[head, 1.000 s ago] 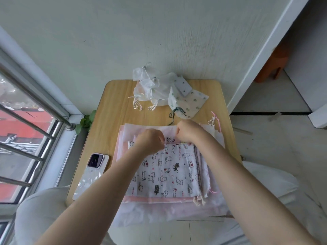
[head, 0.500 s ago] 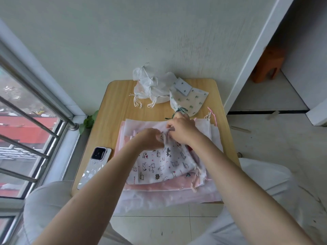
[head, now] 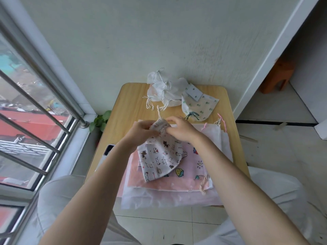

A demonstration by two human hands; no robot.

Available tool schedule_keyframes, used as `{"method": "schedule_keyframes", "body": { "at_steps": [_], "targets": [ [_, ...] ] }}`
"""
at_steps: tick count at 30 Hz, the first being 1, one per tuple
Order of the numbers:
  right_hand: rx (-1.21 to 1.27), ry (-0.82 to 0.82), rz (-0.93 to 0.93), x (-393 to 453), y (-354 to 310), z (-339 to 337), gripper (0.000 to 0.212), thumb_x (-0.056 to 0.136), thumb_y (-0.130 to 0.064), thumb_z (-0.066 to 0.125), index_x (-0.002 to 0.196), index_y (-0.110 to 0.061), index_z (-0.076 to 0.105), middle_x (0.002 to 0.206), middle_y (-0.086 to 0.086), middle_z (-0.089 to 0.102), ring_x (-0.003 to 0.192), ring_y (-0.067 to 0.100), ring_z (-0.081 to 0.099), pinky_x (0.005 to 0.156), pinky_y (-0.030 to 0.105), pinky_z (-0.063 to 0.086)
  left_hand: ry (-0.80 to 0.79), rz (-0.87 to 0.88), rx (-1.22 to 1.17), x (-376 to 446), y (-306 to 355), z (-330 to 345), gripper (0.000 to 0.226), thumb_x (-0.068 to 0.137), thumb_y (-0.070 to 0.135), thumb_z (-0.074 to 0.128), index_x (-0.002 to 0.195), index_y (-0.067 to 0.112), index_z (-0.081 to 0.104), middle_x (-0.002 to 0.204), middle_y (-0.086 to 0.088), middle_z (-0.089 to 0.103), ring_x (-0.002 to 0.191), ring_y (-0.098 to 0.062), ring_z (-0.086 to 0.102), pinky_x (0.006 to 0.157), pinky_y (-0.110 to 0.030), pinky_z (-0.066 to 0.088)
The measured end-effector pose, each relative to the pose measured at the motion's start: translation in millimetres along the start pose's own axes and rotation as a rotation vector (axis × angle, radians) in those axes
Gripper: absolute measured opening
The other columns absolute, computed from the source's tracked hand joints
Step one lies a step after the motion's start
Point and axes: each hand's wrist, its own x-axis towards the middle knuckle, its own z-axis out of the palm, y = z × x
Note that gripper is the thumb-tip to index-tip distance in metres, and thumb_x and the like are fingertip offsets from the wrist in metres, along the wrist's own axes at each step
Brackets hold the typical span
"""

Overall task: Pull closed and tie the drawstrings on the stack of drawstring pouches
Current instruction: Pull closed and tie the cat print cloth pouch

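A white pouch printed with cats (head: 161,156) hangs lifted over the stack, its mouth bunched together at the top. My left hand (head: 141,132) grips the gathered neck from the left. My right hand (head: 180,129) pinches the neck from the right. A cream drawstring (head: 159,112) sticks up from the gathered mouth. Under it lies the stack of flat pouches (head: 191,177), with a pink one showing fruit prints on top and white ones beneath.
Several tied white pouches (head: 164,91) and a green-patterned pouch (head: 198,105) lie at the far side of the small wooden table (head: 131,103). A phone (head: 108,150) rests at the table's left edge. A window with metal bars is at left, a wall behind.
The cat pouch lay flat on the stack; now its mouth is drawn together and both hands have lifted it. The pink fruit-print pouch beneath has come into view.
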Motion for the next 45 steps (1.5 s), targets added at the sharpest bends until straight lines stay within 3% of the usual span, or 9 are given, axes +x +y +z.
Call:
{"method": "schedule_keyframes", "body": {
  "at_steps": [3, 8, 13, 18, 23, 28, 34, 39, 45],
  "targets": [
    [-0.073, 0.027, -0.076, 0.4, -10.2, 5.6, 0.026, 0.093, -0.031, 0.057, 0.113, -0.017, 0.065, 0.117, 0.000, 0.059, 0.103, 0.019, 0.056, 0.077, 0.029, 0.047, 0.024, -0.016, -0.059, -2.5, 1.0, -1.8, 0.021, 0.082, 0.012, 0.071, 0.099, 0.024, 0.073, 0.095, -0.004, 0.074, 0.084, -0.014, 0.069, 0.078, -0.025, 0.054],
    [-0.250, 0.110, -0.127, -5.2, -20.9, 14.7, 0.019, 0.093, -0.032, 0.059, 0.101, -0.018, 0.068, 0.099, 0.002, 0.070, 0.097, 0.024, 0.061, 0.095, 0.040, 0.043, 0.290, 0.017, -0.127, -4.0, -2.0, -1.3, 0.015, 0.082, 0.037, 0.072, 0.079, 0.023, 0.077, 0.089, -0.011, 0.071, 0.075, -0.015, 0.062, 0.070, -0.029, 0.050],
    [-0.358, 0.123, -0.146, -7.5, -18.7, 20.0, 0.016, 0.093, -0.036, 0.058, 0.094, -0.022, 0.066, 0.083, 0.000, 0.067, 0.084, 0.024, 0.061, 0.079, 0.034, 0.039, 0.379, -0.053, -0.351, -5.7, -6.1, 2.6, 0.012, 0.088, 0.023, 0.069, 0.095, 0.016, 0.077, 0.085, 0.006, 0.072, 0.067, 0.000, 0.063, 0.053, -0.012, 0.047],
    [-0.314, 0.114, -0.091, -11.2, -2.6, 16.5, 0.045, 0.094, -0.051, 0.053, 0.069, -0.014, 0.055, 0.063, 0.003, 0.054, 0.058, 0.022, 0.048, 0.055, 0.032, 0.036, 0.542, -0.219, -0.491, -4.0, -22.2, 0.7, 0.014, 0.087, 0.026, 0.071, 0.091, 0.013, 0.075, 0.081, -0.001, 0.066, 0.073, -0.015, 0.060, 0.073, -0.033, 0.056],
    [-0.248, 0.101, 0.042, -16.1, 21.7, 9.0, 0.055, 0.100, -0.051, 0.042, 0.060, -0.015, 0.031, 0.058, 0.002, 0.035, 0.054, 0.019, 0.037, 0.054, 0.032, 0.025, 0.621, -0.305, -0.548, -5.8, -40.4, -3.8, 0.014, 0.086, 0.023, 0.071, 0.094, 0.011, 0.075, 0.085, -0.002, 0.067, 0.075, -0.014, 0.059, 0.071, -0.030, 0.050],
    [-0.019, 0.169, 0.103, -21.2, 30.3, 7.2, 0.058, 0.095, -0.059, 0.044, 0.060, -0.017, 0.026, 0.056, 0.000, 0.023, 0.054, 0.017, 0.032, 0.058, 0.032, 0.023, 0.648, -0.313, -0.572, -6.7, -45.5, 0.8, 0.010, 0.086, 0.022, 0.071, 0.088, 0.013, 0.075, 0.078, -0.001, 0.066, 0.072, -0.014, 0.055, 0.062, -0.026, 0.045],
    [0.432, 0.127, 0.212, -27.1, 32.0, 3.8, 0.053, 0.102, -0.047, 0.037, 0.061, -0.013, 0.042, 0.052, 0.001, 0.041, 0.049, 0.016, 0.041, 0.053, 0.028, 0.038, 0.623, -0.331, -0.584, -8.7, -44.0, 2.9, 0.013, 0.091, 0.023, 0.066, 0.090, 0.013, 0.074, 0.077, 0.000, 0.065, 0.066, -0.013, 0.049, 0.056, -0.025, 0.039],
    [0.750, 0.076, 0.180, -29.0, 37.8, -3.2, 0.038, 0.098, -0.036, 0.055, 0.069, -0.012, 0.049, 0.056, 0.001, 0.044, 0.048, 0.016, 0.041, 0.048, 0.028, 0.034, 0.636, -0.327, -0.632, -10.7, -45.0, 0.4, 0.014, 0.092, 0.023, 0.064, 0.087, 0.015, 0.073, 0.084, -0.002, 0.067, 0.079, -0.016, 0.058, 0.071, -0.031, 0.046],
    [0.841, 0.171, 0.171, -35.1, 37.2, -8.8, 0.004, 0.093, -0.004, 0.062, 0.094, -0.002, 0.058, 0.074, 0.015, 0.065, 0.056, 0.022, 0.065, 0.052, 0.030, 0.055, 0.643, -0.311, -0.629, -14.2, -42.4, 0.5, 0.023, 0.099, 0.029, 0.052, 0.090, 0.016, 0.069, 0.088, -0.001, 0.068, 0.077, -0.014, 0.061, 0.065, -0.030, 0.047]
  ]
}}
